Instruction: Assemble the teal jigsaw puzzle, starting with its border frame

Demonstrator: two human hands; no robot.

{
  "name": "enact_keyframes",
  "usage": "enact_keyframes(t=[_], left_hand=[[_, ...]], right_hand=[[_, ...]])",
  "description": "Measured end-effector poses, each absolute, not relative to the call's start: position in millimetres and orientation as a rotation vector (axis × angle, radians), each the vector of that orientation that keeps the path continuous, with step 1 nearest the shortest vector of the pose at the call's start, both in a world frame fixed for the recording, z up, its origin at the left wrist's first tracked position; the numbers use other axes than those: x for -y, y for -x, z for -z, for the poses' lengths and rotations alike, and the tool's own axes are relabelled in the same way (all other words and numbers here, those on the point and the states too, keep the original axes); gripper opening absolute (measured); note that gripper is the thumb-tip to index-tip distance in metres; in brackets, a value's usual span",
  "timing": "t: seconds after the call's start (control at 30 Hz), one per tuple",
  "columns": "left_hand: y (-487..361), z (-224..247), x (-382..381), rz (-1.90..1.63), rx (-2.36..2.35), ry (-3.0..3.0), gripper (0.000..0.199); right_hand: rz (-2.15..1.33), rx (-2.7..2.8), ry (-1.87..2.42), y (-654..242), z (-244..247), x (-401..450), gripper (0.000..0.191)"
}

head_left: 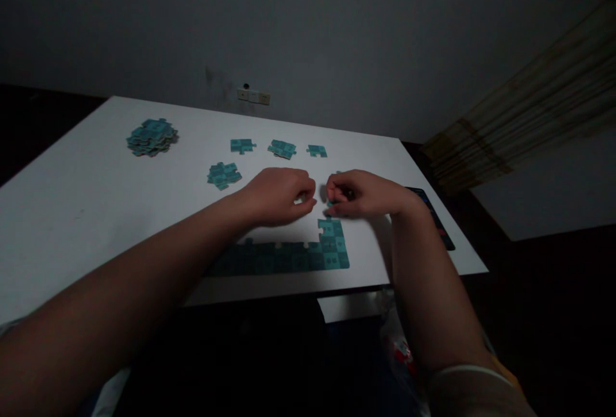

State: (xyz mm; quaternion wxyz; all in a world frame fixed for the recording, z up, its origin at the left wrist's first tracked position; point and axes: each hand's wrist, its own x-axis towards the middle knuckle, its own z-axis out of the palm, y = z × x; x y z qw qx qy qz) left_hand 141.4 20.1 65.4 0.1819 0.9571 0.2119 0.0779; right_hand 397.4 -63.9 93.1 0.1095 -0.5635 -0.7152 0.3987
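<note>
Your right hand (363, 194) has its grip closed on a teal puzzle piece (331, 201); your left hand (276, 195) is curled just beside it, and you cannot tell whether its grip holds anything. An L-shaped assembled section (298, 258) lies on the table (86, 224), while a heap (152, 137) and four clusters (282, 149) remain unjoined.

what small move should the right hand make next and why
Probably press the teal jigsaw piece pinched in the right hand onto the assembled puzzle section's upright arm, because it is held just above that arm's open top edge.
</note>
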Motion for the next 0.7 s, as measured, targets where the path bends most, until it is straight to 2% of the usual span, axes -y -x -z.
enact_keyframes(t=[0.1,0.2,0.5,0.7], left_hand=[[-140.8,-75.0,-9.2,-0.178,-0.263,-2.565,0.023],[-140.7,-80.3,1.0,-0.052,-0.093,-2.512,0.023],[-143.5,-70.7,6.9,0.13,0.046,-2.713,0.029],[-145.3,-65.1,-0.2,0.08,0.126,-2.679,0.028]], right_hand=[[-0.803,1.978,1.748,-414.1,-86.4,57.6,0.012],[-0.532,1.895,1.873,-430.5,-79.5,53.9,0.01],[-0.89,1.998,2.03,-437.7,-84.8,61.2,0.019],[-0.904,2.045,2.036,-429.7,-87.7,62.4,0.035]])
